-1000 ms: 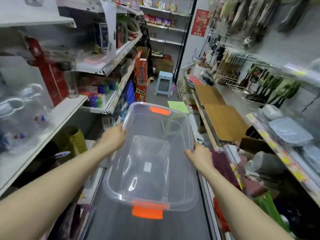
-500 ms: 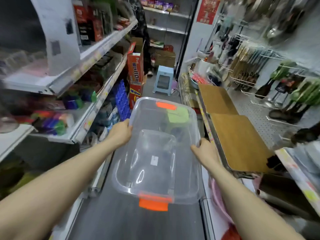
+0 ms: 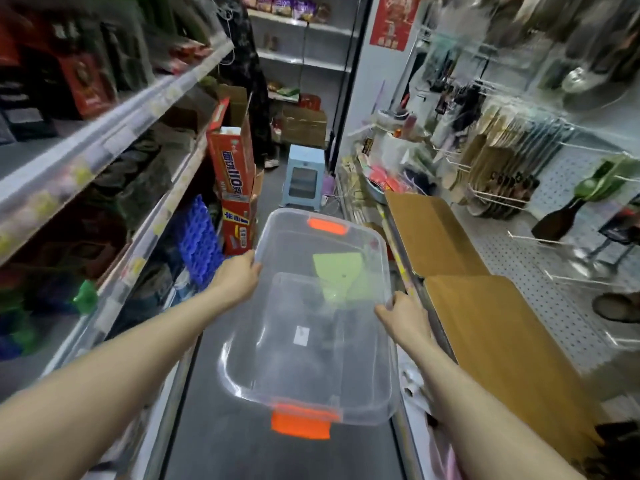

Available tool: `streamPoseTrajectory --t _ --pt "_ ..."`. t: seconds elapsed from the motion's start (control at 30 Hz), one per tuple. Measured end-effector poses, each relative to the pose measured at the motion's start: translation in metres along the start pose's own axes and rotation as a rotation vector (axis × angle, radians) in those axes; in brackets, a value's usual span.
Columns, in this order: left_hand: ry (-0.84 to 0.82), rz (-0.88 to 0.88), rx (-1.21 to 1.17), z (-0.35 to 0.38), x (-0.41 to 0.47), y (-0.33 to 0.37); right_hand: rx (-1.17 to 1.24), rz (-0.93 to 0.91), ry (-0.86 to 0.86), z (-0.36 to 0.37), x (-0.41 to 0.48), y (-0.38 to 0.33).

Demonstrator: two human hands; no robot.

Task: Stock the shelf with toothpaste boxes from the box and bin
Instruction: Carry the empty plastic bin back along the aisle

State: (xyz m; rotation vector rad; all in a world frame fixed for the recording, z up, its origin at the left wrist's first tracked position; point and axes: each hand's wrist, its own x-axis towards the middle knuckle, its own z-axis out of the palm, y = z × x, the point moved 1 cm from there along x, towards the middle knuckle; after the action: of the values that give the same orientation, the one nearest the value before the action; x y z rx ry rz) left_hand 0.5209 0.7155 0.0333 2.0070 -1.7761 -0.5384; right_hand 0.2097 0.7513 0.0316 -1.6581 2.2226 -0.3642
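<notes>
A clear plastic bin (image 3: 277,382) with orange latches hangs in front of me over the aisle floor, and nothing lies inside it. My left hand (image 3: 235,278) grips its left rim. My right hand (image 3: 401,317) grips its right rim. Red cartons (image 3: 230,168) printed like toothpaste packaging stand stacked against the left shelving ahead. No loose toothpaste box shows in my hands.
Stocked shelves (image 3: 114,129) line the left side. On the right, open cardboard flaps (image 3: 485,327) jut over the lower shelf beside a pegboard of hanging utensils (image 3: 502,168). A light blue stool (image 3: 304,174) and brown cartons (image 3: 304,124) stand at the aisle's far end.
I have walked forward down the aisle carrying the bin in both hands. The red cartons, the stool and the cardboard flaps are nearer now. My grip on the rims is the same.
</notes>
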Motion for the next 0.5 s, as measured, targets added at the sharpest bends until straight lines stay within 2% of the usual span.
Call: streamPoseTrajectory --t 0.33,0.5 --pt "-0.108 0.096 0.011 0.054 0.220 0.047 -0.027 0.082 0.029 0.003 0.212 -0.012" --pt "-0.198 0.049 -0.010 0.104 0.309 0.068 -0.086 0.106 -0.008 0.022 0.319 0.005"
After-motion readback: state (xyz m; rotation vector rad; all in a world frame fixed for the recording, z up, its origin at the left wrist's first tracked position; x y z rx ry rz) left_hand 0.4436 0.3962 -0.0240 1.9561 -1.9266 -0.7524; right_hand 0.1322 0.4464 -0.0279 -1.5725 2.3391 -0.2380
